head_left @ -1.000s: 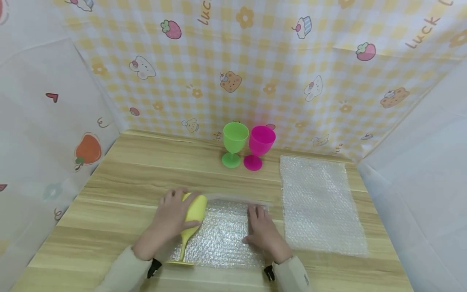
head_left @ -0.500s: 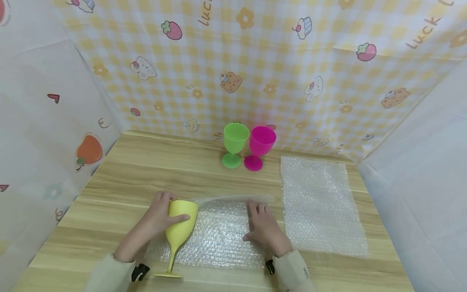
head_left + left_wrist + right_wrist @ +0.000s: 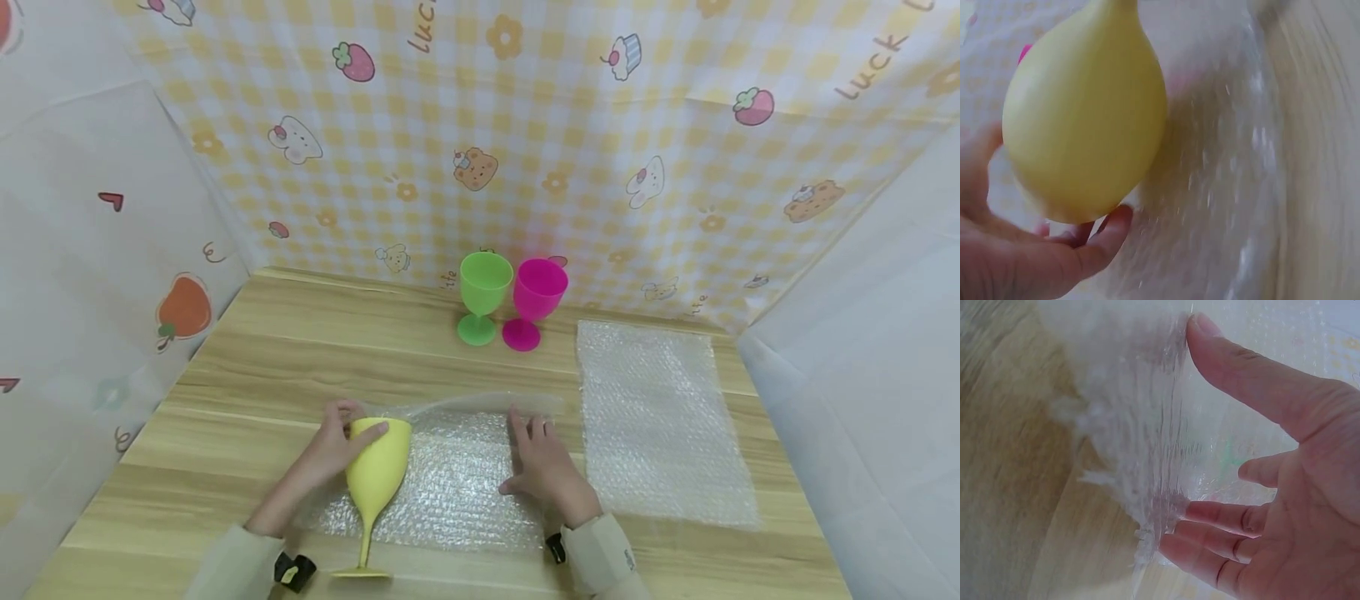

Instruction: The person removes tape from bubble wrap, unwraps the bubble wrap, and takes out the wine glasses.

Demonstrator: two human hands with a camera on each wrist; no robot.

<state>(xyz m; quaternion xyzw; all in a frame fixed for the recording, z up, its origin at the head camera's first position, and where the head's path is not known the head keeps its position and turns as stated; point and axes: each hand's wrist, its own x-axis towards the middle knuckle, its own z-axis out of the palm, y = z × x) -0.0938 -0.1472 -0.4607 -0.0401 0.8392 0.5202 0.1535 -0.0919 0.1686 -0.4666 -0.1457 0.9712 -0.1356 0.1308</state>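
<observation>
In the head view my left hand (image 3: 339,442) grips a yellow goblet (image 3: 378,467) by its bowl, the thumb across the near side. The goblet lies tilted over a sheet of bubble wrap (image 3: 465,492), its foot toward me. In the left wrist view fingers curl under the rim of the goblet (image 3: 1085,119); its foot is out of that view. My right hand (image 3: 549,475) rests at the sheet's right edge, fingers spread. The right wrist view shows the fingertips and thumb of the right hand (image 3: 1285,456) touching the bubble wrap (image 3: 1147,394), fingers fairly straight.
A green goblet (image 3: 484,287) and a pink goblet (image 3: 537,292) stand upright side by side near the back wall. A second bubble wrap sheet (image 3: 663,425) lies flat on the right of the wooden table (image 3: 262,350). Patterned cloth (image 3: 420,108) forms the back wall.
My left hand has shifted left and toward me with the yellow goblet, then slightly back right. More of the sheet's left part shows. Its far edge has risen a little. The right hand stays put.
</observation>
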